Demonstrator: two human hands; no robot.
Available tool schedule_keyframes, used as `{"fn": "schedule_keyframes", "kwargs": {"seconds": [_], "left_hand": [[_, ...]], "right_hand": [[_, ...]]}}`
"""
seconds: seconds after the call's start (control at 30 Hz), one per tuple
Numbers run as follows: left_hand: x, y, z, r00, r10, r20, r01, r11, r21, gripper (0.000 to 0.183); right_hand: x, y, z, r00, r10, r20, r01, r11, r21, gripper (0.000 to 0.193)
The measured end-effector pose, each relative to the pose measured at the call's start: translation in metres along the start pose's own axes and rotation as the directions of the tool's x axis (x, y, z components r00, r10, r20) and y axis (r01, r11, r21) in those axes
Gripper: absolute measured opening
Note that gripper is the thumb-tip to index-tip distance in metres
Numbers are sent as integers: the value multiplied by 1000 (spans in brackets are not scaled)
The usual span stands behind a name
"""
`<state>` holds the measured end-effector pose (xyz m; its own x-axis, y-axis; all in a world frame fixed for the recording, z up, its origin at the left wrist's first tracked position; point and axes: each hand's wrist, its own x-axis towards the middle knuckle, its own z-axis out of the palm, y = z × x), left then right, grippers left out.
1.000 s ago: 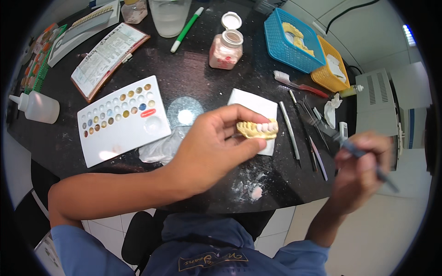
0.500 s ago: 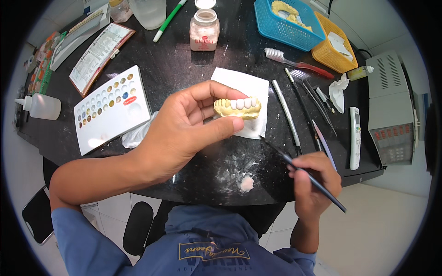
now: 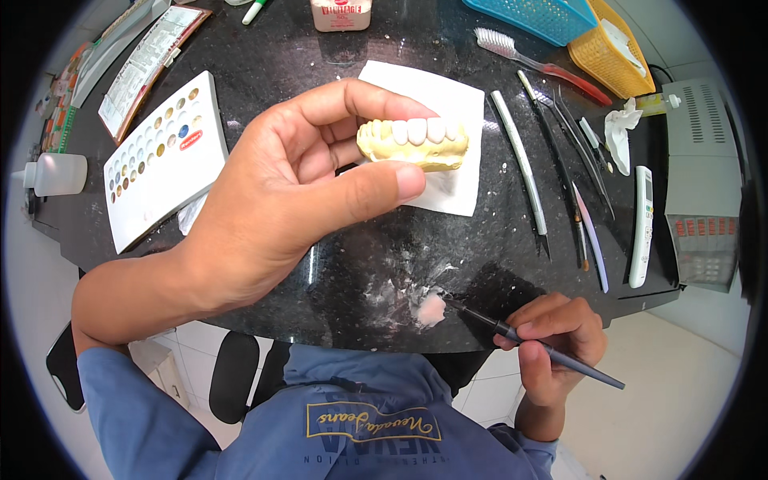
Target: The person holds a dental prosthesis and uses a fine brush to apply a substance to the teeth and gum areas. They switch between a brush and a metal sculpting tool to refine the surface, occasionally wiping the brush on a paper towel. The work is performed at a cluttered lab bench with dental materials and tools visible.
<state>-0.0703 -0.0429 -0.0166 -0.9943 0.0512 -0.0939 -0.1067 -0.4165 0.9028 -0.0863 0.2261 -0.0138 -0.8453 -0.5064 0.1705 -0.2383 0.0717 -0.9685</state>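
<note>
My left hand [image 3: 320, 160] pinches a yellow plaster dental model [image 3: 412, 152] between thumb and fingers, raised above the black table. Several white crowns [image 3: 416, 131] stand in a row on the model. Under it lies a white paper sheet [image 3: 456, 188]. At the table's near edge my right hand [image 3: 556, 344] grips a dark fine-tipped brush [image 3: 552, 354] like a pen. The brush's tip points left, close beside a small mound of pale pink powder [image 3: 431, 310]. Whitish smears spread on the tabletop around that mound.
On the left are a white palette [image 3: 172, 172] with coloured wells, a squeeze bottle [image 3: 60, 174] and a shade card [image 3: 152, 64]. A powder jar [image 3: 342, 14] stands at the back. Right are a toothbrush [image 3: 536, 62], tweezers [image 3: 588, 156], a remote [image 3: 641, 228] and a yellow basket [image 3: 612, 52].
The brush tip has dropped from near the paper's lower edge to beside the powder mound, my right hand lowering with it. The model looks larger and slightly higher in view; the view itself has shifted.
</note>
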Motion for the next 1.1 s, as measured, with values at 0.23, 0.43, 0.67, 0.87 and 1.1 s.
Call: {"fn": "schedule_keyframes", "kwargs": {"seconds": [0.23, 0.43, 0.67, 0.87, 1.1], "left_hand": [[0, -1, 0, 1000, 4, 11, -3, 1000, -14, 35], [-1, 2, 3, 1000, -17, -7, 17, 1000, 2, 35], [-1, 3, 4, 1000, -17, -17, 16, 1000, -9, 34], [0, 4, 3, 999, -45, -17, 45, 999, -21, 34], [-1, 5, 3, 999, -46, 0, 46, 999, -9, 35]], "right_hand": [[-1, 0, -2, 999, -22, 36, 25, 997, -68, 11], [-1, 2, -2, 994, -73, 86, 84, 987, -137, 13], [-2, 1, -3, 996, -73, 49, 78, 990, -117, 14], [0, 3, -3, 986, -137, 96, 151, 976, -159, 15], [-3, 3, -4, 994, -100, 39, 104, 983, -151, 14]]}}
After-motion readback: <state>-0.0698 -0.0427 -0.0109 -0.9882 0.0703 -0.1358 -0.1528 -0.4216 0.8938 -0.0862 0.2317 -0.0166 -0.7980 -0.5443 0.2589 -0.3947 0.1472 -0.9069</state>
